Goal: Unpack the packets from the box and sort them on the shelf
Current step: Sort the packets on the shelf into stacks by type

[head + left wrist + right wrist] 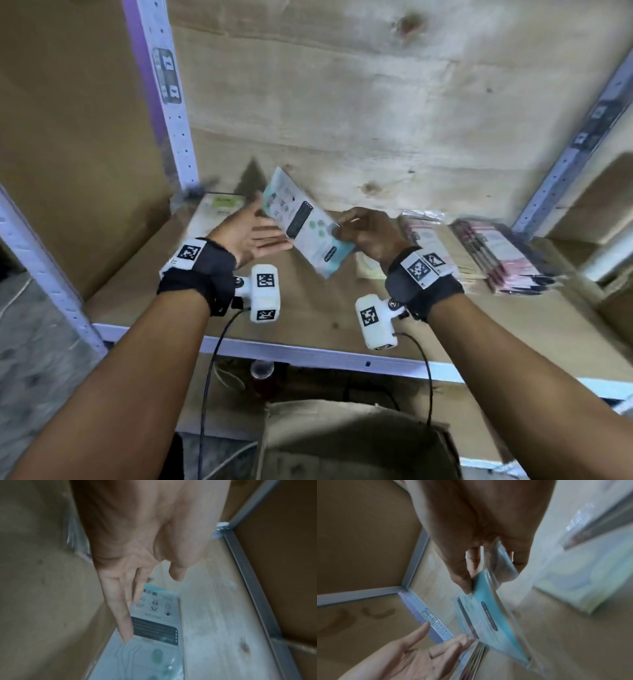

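The right hand [368, 236] pinches one lower corner of a flat pale-blue plastic packet with printed washing symbols and a dark text panel [305, 222], holding it tilted in the air above the brown board shelf with its grey metal frame [308, 349]. The left hand [255, 233] is spread flat, palm up, fingers straight; its fingertips [465, 639] sit just at the packet's far edge, and I cannot tell whether they touch it. It grips nothing.

The main risk, as I judge it, is the thin hold: a slick film sleeve held by one corner could pivot or slip out before the left hand supports it, dropping onto the shelf or over its front edge toward the open brown cardboard box [356, 442] below.

A second risk is mis-sorting. A pale green-and-white packet stack [219, 209] lies at the back left, and a row of pink-and-white packets [496, 253] stands to the right, with another flat packet just under the right wrist. Laid down in haste, the blue one could land on the wrong pile or knock the pink row over
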A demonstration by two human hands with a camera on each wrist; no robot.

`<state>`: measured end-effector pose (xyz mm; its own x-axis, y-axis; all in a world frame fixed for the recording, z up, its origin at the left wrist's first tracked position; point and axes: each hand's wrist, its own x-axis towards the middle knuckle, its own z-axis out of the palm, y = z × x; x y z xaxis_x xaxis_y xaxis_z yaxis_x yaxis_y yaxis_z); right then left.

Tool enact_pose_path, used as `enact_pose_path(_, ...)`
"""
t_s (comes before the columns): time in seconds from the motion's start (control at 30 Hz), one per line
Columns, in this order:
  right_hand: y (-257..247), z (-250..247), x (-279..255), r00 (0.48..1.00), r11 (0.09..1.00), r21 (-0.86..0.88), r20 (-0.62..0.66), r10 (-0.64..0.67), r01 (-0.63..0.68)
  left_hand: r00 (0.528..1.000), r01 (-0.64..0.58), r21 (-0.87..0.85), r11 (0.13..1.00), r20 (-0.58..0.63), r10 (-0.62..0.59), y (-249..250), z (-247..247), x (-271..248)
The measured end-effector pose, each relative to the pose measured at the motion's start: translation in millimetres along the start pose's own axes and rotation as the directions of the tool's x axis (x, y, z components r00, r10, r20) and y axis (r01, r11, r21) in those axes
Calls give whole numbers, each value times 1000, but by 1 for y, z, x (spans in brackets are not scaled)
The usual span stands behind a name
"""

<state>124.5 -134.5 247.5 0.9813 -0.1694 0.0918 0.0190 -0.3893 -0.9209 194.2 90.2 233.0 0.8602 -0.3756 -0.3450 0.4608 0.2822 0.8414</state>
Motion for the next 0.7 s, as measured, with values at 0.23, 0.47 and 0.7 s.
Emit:
enact_pose_path(0.23,10,-69,-41,938,814,-491,15,-347,310,967,210,-350,913,214,-140,-5,22,9)
enact_pose_path(0.47,38,-97,-59,901,680,-684,-76,-427,264,999,12,205,979,43,-22,-23,52,16)
enact_pose_path(0.7,64,-99,-51,915,811,-582,-296,-276,56,989,-51,167,985,143,27,-35,68,15)
